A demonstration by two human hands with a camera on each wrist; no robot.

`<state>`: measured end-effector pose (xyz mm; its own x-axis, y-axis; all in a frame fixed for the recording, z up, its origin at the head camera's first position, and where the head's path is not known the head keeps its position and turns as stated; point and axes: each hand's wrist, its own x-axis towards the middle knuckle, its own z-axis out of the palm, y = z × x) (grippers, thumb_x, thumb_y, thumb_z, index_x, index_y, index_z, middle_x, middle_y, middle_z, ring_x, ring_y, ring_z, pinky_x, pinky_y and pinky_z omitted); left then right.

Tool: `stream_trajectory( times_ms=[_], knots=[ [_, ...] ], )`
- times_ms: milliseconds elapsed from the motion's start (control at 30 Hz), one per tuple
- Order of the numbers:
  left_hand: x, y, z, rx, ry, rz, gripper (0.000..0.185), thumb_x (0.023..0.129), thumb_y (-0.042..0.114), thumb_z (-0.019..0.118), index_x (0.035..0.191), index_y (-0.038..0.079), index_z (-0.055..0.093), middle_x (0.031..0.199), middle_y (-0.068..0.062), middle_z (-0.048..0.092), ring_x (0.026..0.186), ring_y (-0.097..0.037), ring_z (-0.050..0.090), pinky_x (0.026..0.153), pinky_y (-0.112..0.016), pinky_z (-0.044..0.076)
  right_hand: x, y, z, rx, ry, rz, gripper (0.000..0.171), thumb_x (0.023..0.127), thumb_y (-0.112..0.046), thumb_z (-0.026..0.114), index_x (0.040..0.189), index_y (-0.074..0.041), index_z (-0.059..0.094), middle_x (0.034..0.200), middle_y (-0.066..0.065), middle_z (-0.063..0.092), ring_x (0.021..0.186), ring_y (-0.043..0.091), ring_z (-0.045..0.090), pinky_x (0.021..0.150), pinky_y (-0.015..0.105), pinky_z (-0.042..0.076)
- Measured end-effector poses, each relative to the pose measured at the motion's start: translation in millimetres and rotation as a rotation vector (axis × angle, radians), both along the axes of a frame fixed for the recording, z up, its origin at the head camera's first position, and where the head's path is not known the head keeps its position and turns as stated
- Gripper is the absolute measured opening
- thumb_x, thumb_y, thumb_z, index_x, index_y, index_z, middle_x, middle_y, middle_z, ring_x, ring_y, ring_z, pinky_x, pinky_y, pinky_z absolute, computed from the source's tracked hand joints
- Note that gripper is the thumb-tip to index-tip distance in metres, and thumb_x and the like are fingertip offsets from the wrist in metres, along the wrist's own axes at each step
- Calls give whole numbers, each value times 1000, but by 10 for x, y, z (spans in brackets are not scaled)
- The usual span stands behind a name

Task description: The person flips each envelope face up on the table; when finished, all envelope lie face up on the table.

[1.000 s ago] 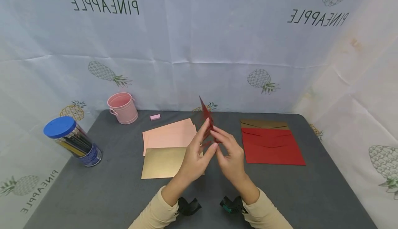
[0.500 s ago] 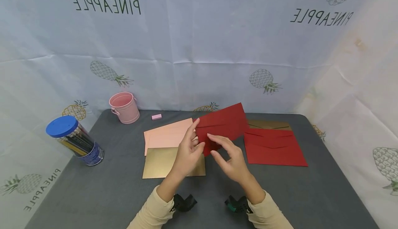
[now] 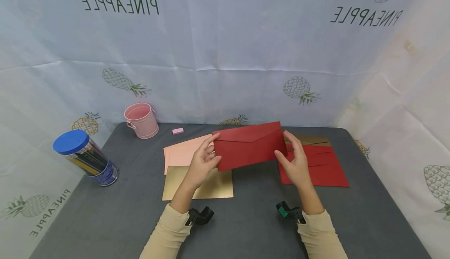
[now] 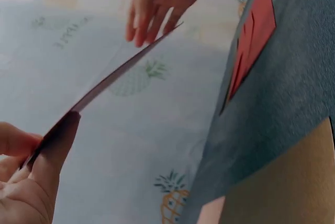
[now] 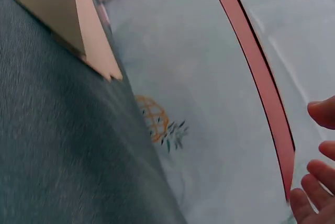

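A red envelope (image 3: 249,149) is held up above the table in the head view, its flap side facing me and its right end slightly raised. My left hand (image 3: 199,167) pinches its left end between thumb and fingers. In the left wrist view the envelope (image 4: 112,77) appears nearly edge-on. My right hand (image 3: 298,167) is at the envelope's right end, thumb and fingers spread. The right wrist view shows the right hand's fingers (image 5: 314,179) beside that end; whether they touch it I cannot tell.
Another red envelope (image 3: 323,171) lies over a brown-gold one (image 3: 313,140) at right. Pink sheets or envelopes (image 3: 186,153) and a gold one (image 3: 197,184) lie left. Behind stand a pink bucket (image 3: 142,122), a pink eraser-like block (image 3: 177,131) and a blue-lidded jar of pencils (image 3: 88,157).
The red envelope has turned from edge-on to broadside, flap side towards me. My right hand has moved right, from near the left hand to the envelope's far end. The left hand keeps its hold.
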<state>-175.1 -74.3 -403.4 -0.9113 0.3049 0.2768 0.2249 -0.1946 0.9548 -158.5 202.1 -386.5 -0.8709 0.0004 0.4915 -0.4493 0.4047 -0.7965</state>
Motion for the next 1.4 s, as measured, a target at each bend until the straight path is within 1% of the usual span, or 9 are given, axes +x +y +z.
stream_trajectory(
  times_ms=[167,267,400,600,833,967,1067,1200,1400],
  knots=[
    [-80,-62,-123,31,-46,-25,65,88,-13,51,147,5,29,133,-33,45,110,-26,61,81,-31,56,-135,219,-246,-107,-172,50,58,91,1,58,143,3,34,148,21,33,124,11,38,98,19,36],
    [-113,-88,-184,22,-66,-34,64,88,-14,51,146,4,30,132,-34,46,107,-19,62,81,-29,56,-217,303,-409,-192,-214,106,56,92,0,58,143,0,36,144,19,39,115,13,45,90,12,41],
    [-155,-116,-254,-17,-69,-26,61,88,-12,53,144,3,34,130,-35,49,108,-23,62,82,-27,55,-278,354,-551,-214,-232,126,53,91,-2,60,141,-2,42,129,11,47,102,10,48,75,11,47],
    [-198,-152,-345,-60,-70,32,56,87,-13,56,140,-2,40,126,-34,52,108,-30,61,81,-23,55,-290,367,-620,-258,-256,149,53,89,2,61,138,3,43,117,2,49,98,11,47,67,14,45],
    [-200,-118,-383,-68,-83,61,53,85,-11,59,135,-3,46,122,-32,55,98,-14,62,80,-20,54,-292,482,-661,-255,-300,184,54,90,-1,61,140,0,42,118,-4,47,100,10,44,70,12,47],
    [-184,3,-433,-88,-68,53,50,84,-11,60,133,-5,48,120,-31,56,97,-15,62,81,-18,53,-228,632,-665,-228,-326,179,54,91,-5,61,141,-3,42,120,-7,47,102,9,43,72,12,48],
    [-125,179,-495,-129,-59,37,49,85,-8,61,132,-5,48,120,-29,57,102,-24,61,82,-18,52,-127,814,-694,-168,-347,139,54,91,-6,61,141,-4,42,118,-9,48,102,8,43,71,11,47],
    [49,478,-571,-224,-67,21,47,87,-3,61,132,-2,50,118,-25,61,103,-30,61,81,-19,52,72,1117,-758,-40,-378,67,53,91,-10,62,141,-5,43,114,-12,49,100,4,44,69,11,46],
    [318,967,-552,-244,-154,-16,42,87,-2,62,128,4,55,105,-19,67,93,-23,66,74,-19,53,372,1610,-787,94,-451,-20,55,92,-15,62,143,-8,43,115,-21,45,99,-4,42,74,7,44]
  ],
)
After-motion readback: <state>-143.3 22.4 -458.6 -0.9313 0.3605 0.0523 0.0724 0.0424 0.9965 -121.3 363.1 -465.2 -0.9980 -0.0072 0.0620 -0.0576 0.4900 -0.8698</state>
